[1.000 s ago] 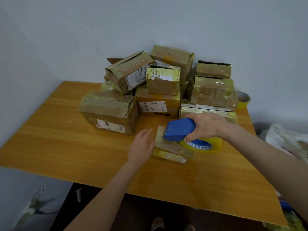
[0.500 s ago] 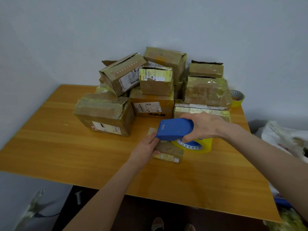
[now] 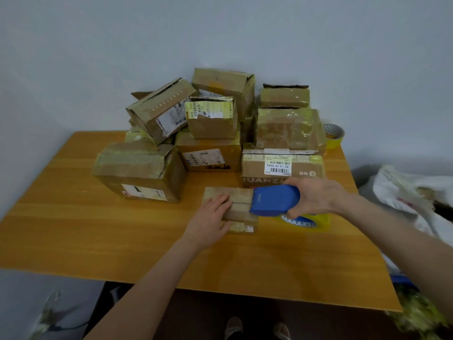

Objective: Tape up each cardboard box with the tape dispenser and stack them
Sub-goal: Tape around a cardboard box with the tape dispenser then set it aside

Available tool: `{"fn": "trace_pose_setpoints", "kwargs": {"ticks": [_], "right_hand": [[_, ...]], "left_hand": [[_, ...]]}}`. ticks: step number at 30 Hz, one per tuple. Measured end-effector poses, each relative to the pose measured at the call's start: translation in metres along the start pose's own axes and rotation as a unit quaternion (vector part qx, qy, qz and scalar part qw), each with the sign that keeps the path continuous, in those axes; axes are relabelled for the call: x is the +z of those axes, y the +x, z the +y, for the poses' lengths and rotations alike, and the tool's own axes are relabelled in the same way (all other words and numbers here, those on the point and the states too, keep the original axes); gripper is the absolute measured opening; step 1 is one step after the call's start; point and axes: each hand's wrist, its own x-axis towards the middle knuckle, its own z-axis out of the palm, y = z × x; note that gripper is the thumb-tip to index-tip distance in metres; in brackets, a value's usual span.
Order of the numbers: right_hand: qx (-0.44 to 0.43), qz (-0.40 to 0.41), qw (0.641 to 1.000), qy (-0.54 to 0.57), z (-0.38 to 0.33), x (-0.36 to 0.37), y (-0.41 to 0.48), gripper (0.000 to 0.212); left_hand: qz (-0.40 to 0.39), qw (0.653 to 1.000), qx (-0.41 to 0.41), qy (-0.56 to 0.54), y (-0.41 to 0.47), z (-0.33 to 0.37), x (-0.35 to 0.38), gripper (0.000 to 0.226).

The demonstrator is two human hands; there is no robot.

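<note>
A small flat cardboard box point(image 3: 239, 204) lies on the wooden table point(image 3: 73, 217) in front of me. My left hand point(image 3: 210, 220) rests flat on its left part, fingers straight. My right hand point(image 3: 312, 200) grips the blue tape dispenser point(image 3: 274, 200), whose front edge sits at the box's right end. Its yellow tape roll point(image 3: 304, 220) hangs below the hand, just right of the box. Behind stands a pile of several taped boxes point(image 3: 213, 119), some stacked on others.
A spare yellow tape roll point(image 3: 333, 134) sits at the table's back right, against the wall. White plastic bags point(image 3: 407, 192) lie off the table's right edge. A large taped box point(image 3: 139, 171) stands left of the small one. My shoes show under the near edge.
The dispenser has slid from over the box's middle to its right end. My left hand now lies flatter on the box top. The camera view has shifted slightly.
</note>
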Motion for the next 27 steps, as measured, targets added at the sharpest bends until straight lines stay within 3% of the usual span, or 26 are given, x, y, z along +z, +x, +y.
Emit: {"fn": "trace_pose_setpoints", "kwargs": {"ticks": [3,6,11,19,24,27], "right_hand": [[-0.001,-0.018,0.998,0.058,0.007,0.002,0.001,0.067],[0.006,-0.012,0.995,0.1,0.012,0.002,0.004,0.063],[0.021,-0.031,0.996,0.083,0.016,0.006,0.011,0.067],[-0.002,-0.072,0.996,0.048,0.012,0.009,0.011,0.067],[-0.003,-0.044,0.999,-0.006,0.011,0.018,0.007,0.071],[-0.012,-0.034,0.999,0.005,0.012,0.022,0.008,0.073]], "left_hand": [[0.008,0.999,-0.03,-0.035,0.005,0.006,0.0,0.054],[-0.019,0.999,-0.036,0.012,0.006,0.009,0.006,0.058],[-0.049,0.996,-0.032,0.07,0.004,0.009,0.017,0.063],[-0.053,0.998,0.028,0.018,0.001,-0.02,0.006,0.052],[-0.012,0.999,-0.043,0.005,0.011,0.008,0.003,0.053],[-0.012,0.997,-0.081,0.006,0.014,0.019,0.011,0.066]]}}
